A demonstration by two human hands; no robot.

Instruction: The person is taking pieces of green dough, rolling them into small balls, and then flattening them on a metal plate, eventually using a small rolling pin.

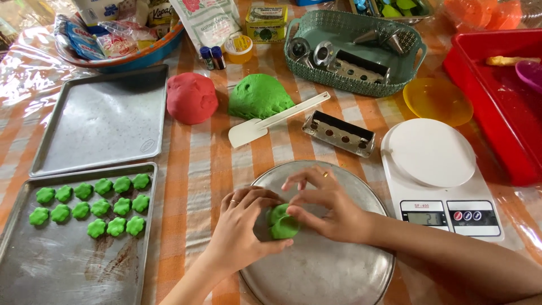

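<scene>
Two bare hands meet over a round metal pan (pixel 327 271) at the bottom centre of a table covered in orange checked cloth. The left hand (pixel 243 231) comes in from below, fingers curled and pressed against a small lump of green dough (pixel 282 221), thumb under its lower edge. The right hand (pixel 324 206) reaches in from the right, forearm lying across the pan, fingertips pinching the same lump from the other side. The dough sits between both hands, just above the pan's surface. To the left, a rectangular baking tray (pixel 68 265) holds green flower-shaped dough pieces (pixel 90 203) in three rows. Behind it lies a second baking tray (pixel 101 121). Farther back rest a red dough ball (pixel 192 97) and a large green dough mound (pixel 258 96), with a white spatula (pixel 271 121) beside them. A green basket (pixel 350 79) holds metal press parts. A white kitchen scale (pixel 440 181) stands at the right.
</scene>
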